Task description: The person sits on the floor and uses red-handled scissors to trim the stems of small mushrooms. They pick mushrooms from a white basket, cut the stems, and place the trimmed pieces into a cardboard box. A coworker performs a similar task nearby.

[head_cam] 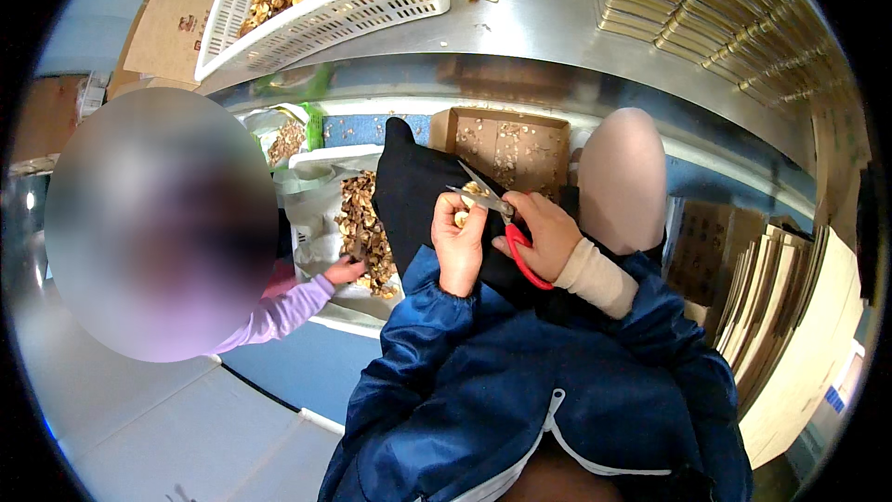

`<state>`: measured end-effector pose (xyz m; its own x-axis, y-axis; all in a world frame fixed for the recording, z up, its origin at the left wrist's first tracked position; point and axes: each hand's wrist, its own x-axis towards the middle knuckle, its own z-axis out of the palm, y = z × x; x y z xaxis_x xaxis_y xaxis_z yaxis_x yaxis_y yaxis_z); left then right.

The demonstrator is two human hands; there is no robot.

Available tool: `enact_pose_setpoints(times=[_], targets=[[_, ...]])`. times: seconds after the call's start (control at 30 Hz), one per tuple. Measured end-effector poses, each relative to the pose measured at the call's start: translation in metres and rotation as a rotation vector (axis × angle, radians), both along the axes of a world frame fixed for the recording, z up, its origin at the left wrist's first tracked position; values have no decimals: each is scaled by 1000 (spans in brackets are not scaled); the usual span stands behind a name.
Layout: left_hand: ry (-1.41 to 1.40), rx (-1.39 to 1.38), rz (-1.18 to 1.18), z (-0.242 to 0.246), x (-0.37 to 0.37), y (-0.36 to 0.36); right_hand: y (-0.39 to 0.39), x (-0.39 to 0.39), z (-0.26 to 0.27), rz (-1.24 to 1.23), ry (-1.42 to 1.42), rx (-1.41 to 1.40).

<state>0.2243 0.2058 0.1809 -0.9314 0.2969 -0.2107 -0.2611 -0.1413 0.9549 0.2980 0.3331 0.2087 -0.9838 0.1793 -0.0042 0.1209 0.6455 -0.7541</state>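
Note:
Dried mushrooms [461, 217] are pinched between the fingers of my left hand [458, 240], above my dark-clothed lap. My right hand [547, 233] grips red-handled scissors [521, 258], whose parted metal blades reach over the fingertips of my left hand, by a mushroom piece [475, 189]. Beyond my knees a shallow cardboard box [566, 139] holds small cut bits. To the left, a white crate [334, 312] lined with plastic holds a heap of dried mushrooms [369, 244].
Another person in a purple sleeve [293, 310] reaches into the lined crate. On the steel table [516, 28] stand a white perforated basket [327, 21] of dried mushrooms and stacked mesh racks [683, 7]. Flattened cardboard [787, 335] leans at right. A bag [286, 136] of bits lies left.

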Motion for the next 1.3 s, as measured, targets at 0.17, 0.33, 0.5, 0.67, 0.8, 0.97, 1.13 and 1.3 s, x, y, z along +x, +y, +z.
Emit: enact_pose_setpoints(times=[0.17,0.33,0.5,0.67,0.8,0.97,1.13,1.3], targets=[[153,-155,-1,3,-4,1,0,3,-2,-3,-122,-5],[381,-431,-58,-11,-9,-3,1,0,-11,19,-184,-182],[617,-638,-99,8,-10,4,-6,-5,-27,-20,-134,-431],[688,-637,-109,-3,-14,-2,-3,-6,-22,-9,-173,-297],[654,-641,-133,-4,-16,3,1,0,-41,-76,-304,-197],[-151,-65,-185,-8,-37,-11,19,-2,-66,-130,-236,-674],[-162,276,37,32,-98,-37,21,-13,-51,-298,-426,-970],[279,153,96,134,-204,-18,25,-13,-74,-288,-321,-1085]])
